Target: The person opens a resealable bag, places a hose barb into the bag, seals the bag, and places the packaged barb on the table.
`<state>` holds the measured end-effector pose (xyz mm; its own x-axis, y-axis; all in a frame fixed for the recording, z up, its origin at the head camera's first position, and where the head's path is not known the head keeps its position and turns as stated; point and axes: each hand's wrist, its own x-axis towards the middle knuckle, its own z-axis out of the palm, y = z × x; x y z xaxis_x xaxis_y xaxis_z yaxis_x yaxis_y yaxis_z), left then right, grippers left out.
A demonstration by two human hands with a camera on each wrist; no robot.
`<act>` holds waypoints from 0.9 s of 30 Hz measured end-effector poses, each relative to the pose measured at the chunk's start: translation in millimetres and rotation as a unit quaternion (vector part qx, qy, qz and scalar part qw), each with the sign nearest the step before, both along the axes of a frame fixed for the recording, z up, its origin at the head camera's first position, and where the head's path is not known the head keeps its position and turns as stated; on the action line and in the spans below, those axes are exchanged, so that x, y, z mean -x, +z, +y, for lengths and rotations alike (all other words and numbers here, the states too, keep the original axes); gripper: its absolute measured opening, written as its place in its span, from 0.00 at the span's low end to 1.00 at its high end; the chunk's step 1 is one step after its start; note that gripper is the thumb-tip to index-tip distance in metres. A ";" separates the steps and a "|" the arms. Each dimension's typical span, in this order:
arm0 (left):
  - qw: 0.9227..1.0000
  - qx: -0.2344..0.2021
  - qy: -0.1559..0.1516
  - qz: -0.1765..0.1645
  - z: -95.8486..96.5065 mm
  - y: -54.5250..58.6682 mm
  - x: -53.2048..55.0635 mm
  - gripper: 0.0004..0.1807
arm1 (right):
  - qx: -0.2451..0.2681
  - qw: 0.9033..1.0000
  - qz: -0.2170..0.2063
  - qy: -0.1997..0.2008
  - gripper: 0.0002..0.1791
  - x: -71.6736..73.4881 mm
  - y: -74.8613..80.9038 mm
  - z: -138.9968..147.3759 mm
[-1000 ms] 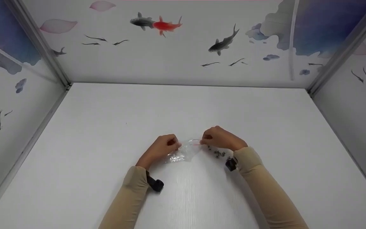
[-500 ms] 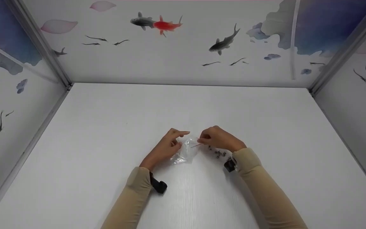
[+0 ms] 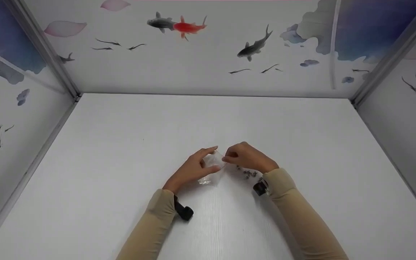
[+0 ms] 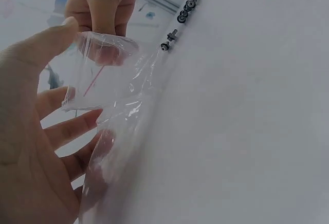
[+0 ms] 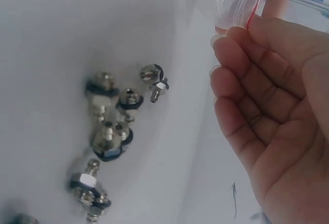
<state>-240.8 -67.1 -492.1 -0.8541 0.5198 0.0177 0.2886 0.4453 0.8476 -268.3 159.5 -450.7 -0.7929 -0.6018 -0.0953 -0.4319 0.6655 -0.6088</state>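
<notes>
By metal fttgs [image 5: 108, 137]: R hand [image 3: 252, 157] pinches clear bag [image 4: 122, 106], L hand [image 3: 190, 168] alongside

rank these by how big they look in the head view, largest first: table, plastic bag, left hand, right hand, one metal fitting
1. Table
2. Left hand and right hand: too alike to rank
3. Plastic bag, judged by the part showing
4. Metal fitting
</notes>
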 end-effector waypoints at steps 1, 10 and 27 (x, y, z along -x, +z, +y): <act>1.000 -0.001 0.002 0.003 0.3 -0.1 0.4 0.41 | 0.002 1.000 0.003 0.001 0.13 0.0 0.4 0.1; 0.999 -0.032 0.003 0.017 0.7 0.4 3.8 0.41 | 0.026 0.998 0.046 0.014 0.11 -1.7 2.6 3.5; 0.998 -0.059 0.006 0.020 -1.8 -19.1 3.3 0.36 | -0.013 1.000 0.026 -0.002 0.08 -4.6 -3.0 5.4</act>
